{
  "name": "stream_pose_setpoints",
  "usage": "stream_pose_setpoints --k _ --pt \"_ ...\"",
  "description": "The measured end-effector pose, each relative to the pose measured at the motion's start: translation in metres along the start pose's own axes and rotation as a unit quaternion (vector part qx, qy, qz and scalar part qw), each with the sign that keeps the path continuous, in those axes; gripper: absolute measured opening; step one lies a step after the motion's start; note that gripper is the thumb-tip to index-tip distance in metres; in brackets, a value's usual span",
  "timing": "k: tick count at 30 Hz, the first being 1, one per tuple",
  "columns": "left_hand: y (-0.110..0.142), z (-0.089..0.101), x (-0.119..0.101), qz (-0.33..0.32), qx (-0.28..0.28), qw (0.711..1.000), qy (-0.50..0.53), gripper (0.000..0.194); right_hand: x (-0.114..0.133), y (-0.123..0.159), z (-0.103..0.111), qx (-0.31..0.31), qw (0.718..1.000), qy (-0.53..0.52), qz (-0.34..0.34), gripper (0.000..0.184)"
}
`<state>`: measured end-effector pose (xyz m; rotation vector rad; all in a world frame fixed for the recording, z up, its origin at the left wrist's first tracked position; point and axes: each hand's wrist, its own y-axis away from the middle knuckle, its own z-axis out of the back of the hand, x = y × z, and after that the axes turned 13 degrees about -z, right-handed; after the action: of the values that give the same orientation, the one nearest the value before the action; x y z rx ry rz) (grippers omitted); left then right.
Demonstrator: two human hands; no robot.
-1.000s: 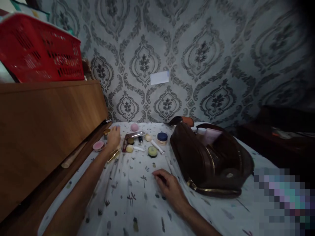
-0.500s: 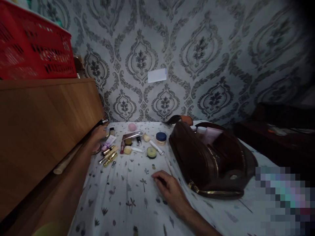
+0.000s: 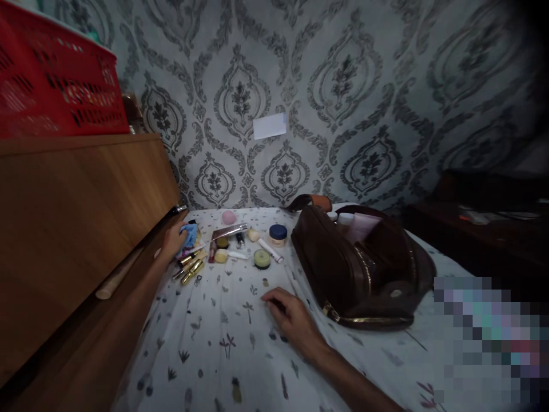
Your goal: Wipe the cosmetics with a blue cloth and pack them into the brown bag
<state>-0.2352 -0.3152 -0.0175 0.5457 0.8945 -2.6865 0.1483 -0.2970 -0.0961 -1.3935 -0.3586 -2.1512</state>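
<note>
My left hand [image 3: 174,242] reaches to the far left of the bed and is closed on a small blue thing [image 3: 189,233], at the edge of a scatter of cosmetics. Gold lipstick tubes [image 3: 191,268] lie just below it. My right hand [image 3: 288,316] rests on the patterned white sheet [image 3: 223,355], fingers curled with something dark under them that I cannot make out. A brown leather bag [image 3: 364,269] lies open to the right of that hand, with pale bottles [image 3: 360,225] sticking out of it.
A wooden cabinet [image 3: 81,217] runs along the left edge with a red plastic basket [image 3: 55,86] on top. A blue-lidded jar [image 3: 278,234], a green round pot [image 3: 261,258], a pink sponge [image 3: 229,217] and tubes lie near the wallpapered wall. Dark furniture [image 3: 484,217] stands at right.
My left hand drew back left toward the cabinet, then came back holding a small blue thing. My right hand has stayed in place on the sheet. The view shifted slightly.
</note>
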Motion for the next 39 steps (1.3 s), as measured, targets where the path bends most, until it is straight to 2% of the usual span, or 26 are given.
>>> stream_pose_setpoints --k 3,10,16,18,19,22,28,31,35,39 --pt "0.01 -0.003 -0.012 -0.036 0.015 0.999 -0.006 0.04 0.001 0.0 -0.001 -0.003 1.0 0.009 0.01 0.023" --pt "0.038 -0.025 -0.049 -0.09 0.089 0.992 -0.008 0.039 -0.001 0.0 -0.001 -0.01 1.0 0.014 0.023 0.023" --pt "0.064 -0.018 -0.08 -0.135 0.097 0.986 0.012 0.041 0.002 0.004 -0.004 -0.017 0.999 0.036 0.013 0.024" --pt "0.071 -0.017 -0.079 -0.134 0.076 0.986 -0.06 0.04 0.003 0.006 -0.005 -0.022 0.999 0.045 0.004 0.026" --pt "0.074 -0.018 -0.077 -0.118 0.083 0.986 -0.085 0.04 0.004 0.007 -0.005 -0.02 0.999 0.049 0.004 0.027" --pt "0.08 -0.023 -0.074 -0.089 0.136 0.985 -0.055 0.039 0.003 0.007 -0.005 -0.029 0.999 0.046 0.007 0.028" --pt "0.093 -0.026 -0.09 -0.176 0.075 0.981 0.041 0.024 -0.001 0.008 -0.006 -0.045 0.998 0.043 0.024 0.026" --pt "0.097 -0.031 -0.083 -0.188 0.064 0.98 0.035 0.022 -0.005 0.008 -0.008 -0.049 0.997 0.041 0.036 0.024" --pt "0.107 -0.045 -0.065 -0.158 0.095 0.982 0.027 0.036 -0.007 0.008 -0.01 -0.041 0.997 0.05 0.035 0.023" --pt "0.124 -0.053 -0.069 -0.184 0.09 0.978 0.04 0.049 -0.008 0.008 -0.011 -0.031 0.996 0.07 0.038 0.024"
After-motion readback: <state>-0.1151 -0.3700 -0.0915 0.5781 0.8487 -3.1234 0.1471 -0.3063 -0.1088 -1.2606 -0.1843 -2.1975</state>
